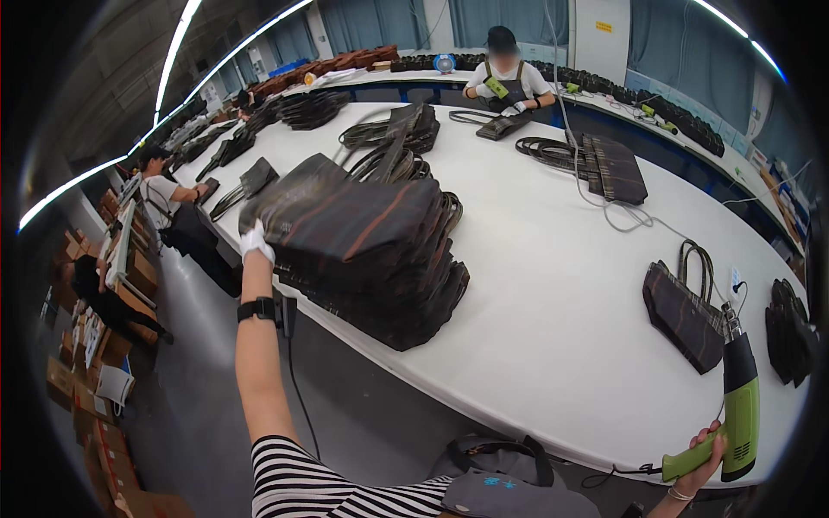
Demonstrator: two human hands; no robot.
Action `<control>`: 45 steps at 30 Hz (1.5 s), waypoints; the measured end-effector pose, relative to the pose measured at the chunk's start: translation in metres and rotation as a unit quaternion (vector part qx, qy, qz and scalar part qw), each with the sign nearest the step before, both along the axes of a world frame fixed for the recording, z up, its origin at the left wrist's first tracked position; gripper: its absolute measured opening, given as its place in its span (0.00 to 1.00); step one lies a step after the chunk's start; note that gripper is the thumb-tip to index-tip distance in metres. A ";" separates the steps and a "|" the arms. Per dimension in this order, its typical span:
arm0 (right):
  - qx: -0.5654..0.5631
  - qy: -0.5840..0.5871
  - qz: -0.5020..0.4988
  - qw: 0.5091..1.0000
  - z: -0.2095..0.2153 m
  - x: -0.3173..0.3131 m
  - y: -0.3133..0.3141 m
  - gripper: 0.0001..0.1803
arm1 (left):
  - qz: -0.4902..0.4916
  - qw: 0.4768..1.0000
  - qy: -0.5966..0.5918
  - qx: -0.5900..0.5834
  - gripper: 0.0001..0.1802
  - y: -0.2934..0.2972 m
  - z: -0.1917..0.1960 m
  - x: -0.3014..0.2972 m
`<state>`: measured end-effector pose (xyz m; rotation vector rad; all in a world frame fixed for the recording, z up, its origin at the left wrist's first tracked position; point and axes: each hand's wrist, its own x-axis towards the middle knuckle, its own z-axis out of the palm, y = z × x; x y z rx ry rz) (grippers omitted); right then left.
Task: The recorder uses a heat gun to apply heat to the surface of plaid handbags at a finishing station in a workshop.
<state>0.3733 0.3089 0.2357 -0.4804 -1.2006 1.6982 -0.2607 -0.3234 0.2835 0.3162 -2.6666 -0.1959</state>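
My left hand [257,243], in a white glove, is closed on the near-left edge of a dark plaid tote bag [354,211]. That bag lies over a tall stack of like bags [406,302] at the table's near edge; its left end is smeared by motion. Over at the lower right, my right hand [704,457] is wrapped round the handle of a green and black heat gun [740,401], its metal nozzle pointing up. Beside the nozzle lies a single plaid tote bag [685,315] with its handles extended toward the back.
The long white table [535,302] carries more bag piles [414,129] and a folded bag stack [790,332]. A cable [596,194] hangs down onto it. Across the table a co-worker [509,82] handles a bag with a green tool; another person [173,203] stands at the left. Cardboard boxes [95,414] line the floor.
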 end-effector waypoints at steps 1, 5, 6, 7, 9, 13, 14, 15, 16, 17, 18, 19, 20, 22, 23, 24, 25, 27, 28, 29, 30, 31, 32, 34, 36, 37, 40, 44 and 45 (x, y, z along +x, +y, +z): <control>0.003 0.015 0.007 1.000 -0.003 -0.002 0.000 0.14 | 0.034 0.984 0.037 0.172 0.30 -0.005 -0.027 -0.005; 0.006 0.081 0.043 0.996 0.006 -0.013 -0.007 0.12 | 0.013 0.836 0.054 0.545 0.33 0.004 -0.060 -0.015; 0.015 0.090 0.043 0.995 0.007 -0.013 -0.007 0.13 | 0.002 0.838 0.016 0.545 0.32 0.006 -0.053 -0.018; 0.019 0.085 0.033 0.996 0.006 -0.013 -0.005 0.13 | -0.010 0.838 -0.024 0.545 0.32 0.008 -0.045 -0.021; 0.041 0.133 0.039 0.990 0.017 -0.004 -0.012 0.14 | -0.094 0.886 -0.069 0.449 0.35 0.008 -0.044 -0.029; 0.027 0.177 -0.007 0.984 0.008 -0.010 -0.013 0.16 | 0.195 0.915 0.158 0.317 0.52 -0.011 -0.027 -0.026; 0.037 0.159 -0.038 0.986 0.010 -0.001 -0.015 0.20 | 0.196 0.933 0.152 0.262 0.55 0.039 -0.020 0.000; 0.032 0.162 -0.047 0.985 0.010 0.005 -0.014 0.25 | 0.191 0.938 0.222 0.187 0.52 0.026 -0.012 0.007; 0.036 0.165 -0.073 0.983 0.010 0.013 -0.012 0.25 | 0.142 0.934 0.277 0.176 0.46 0.025 0.001 0.023; 0.029 0.168 -0.073 0.983 0.009 0.021 -0.012 0.21 | 0.105 0.911 0.370 0.150 0.42 0.043 0.006 0.047; 0.026 0.168 -0.072 0.983 0.010 0.033 -0.015 0.17 | 0.089 0.871 0.471 0.109 0.39 0.098 0.017 0.088; 0.028 0.171 -0.085 0.981 0.008 0.043 -0.016 0.17 | 0.019 0.818 0.563 0.115 0.34 0.141 0.027 0.121; 0.027 0.177 -0.099 0.979 0.006 0.051 -0.016 0.17 | -0.098 0.816 0.545 0.167 0.27 0.201 0.035 0.160; 0.027 0.193 -0.118 0.974 0.000 0.070 -0.015 0.18 | -0.255 0.830 0.457 0.192 0.19 0.291 0.015 0.203; 0.029 0.191 -0.122 0.973 -0.004 0.080 -0.013 0.18 | -0.350 0.808 0.412 0.235 0.17 0.338 -0.010 0.217; 0.035 0.183 -0.154 0.970 -0.008 0.100 -0.015 0.24 | -0.450 0.797 0.342 0.215 0.17 0.393 -0.035 0.231; 0.033 0.184 -0.170 0.967 -0.010 0.109 -0.015 0.30 | -0.530 0.768 0.277 0.230 0.17 0.428 -0.065 0.227; 0.037 0.175 -0.194 0.965 -0.012 0.124 -0.015 0.29 | -0.622 0.736 0.123 0.238 0.18 0.509 -0.121 0.242; 0.031 0.170 -0.211 0.962 -0.014 0.133 -0.015 0.27 | -0.676 0.699 0.119 0.201 0.20 0.548 -0.143 0.248; 0.026 0.162 -0.232 0.959 -0.018 0.145 -0.017 0.25 | -0.709 0.687 0.068 0.148 0.24 0.587 -0.156 0.263; 0.016 0.164 -0.240 0.957 -0.022 0.156 -0.017 0.23 | -0.730 0.676 0.054 0.086 0.26 0.622 -0.167 0.271; 0.017 0.162 -0.244 0.956 -0.026 0.166 -0.020 0.23 | -0.750 0.660 0.040 0.024 0.28 0.655 -0.178 0.279; 0.015 0.162 -0.253 0.954 -0.030 0.177 -0.022 0.23 | -0.754 0.656 0.039 0.025 0.28 0.685 -0.187 0.287; 0.016 0.160 -0.266 0.951 -0.036 0.195 -0.028 0.22 | -0.758 0.650 0.017 -0.043 0.33 0.738 -0.197 0.301; 0.005 0.126 -0.323 0.938 -0.042 0.213 -0.039 0.21 | -0.749 0.656 0.027 -0.086 0.34 0.783 -0.204 0.312; 0.010 0.126 -0.328 0.936 -0.044 0.221 -0.043 0.21 | -0.732 0.667 0.038 -0.132 0.35 0.803 -0.208 0.317; -0.014 0.113 -0.373 0.921 -0.050 0.241 -0.056 0.21 | -0.723 0.671 0.049 -0.157 0.34 0.846 -0.229 0.313; -0.044 0.079 -0.425 0.901 -0.048 0.264 -0.061 0.23 | -0.723 0.676 -0.024 -0.141 0.21 0.873 -0.254 0.296; -0.050 0.065 -0.440 0.894 -0.047 0.269 -0.066 0.22 | -0.731 0.671 -0.034 -0.122 0.19 0.873 -0.250 0.303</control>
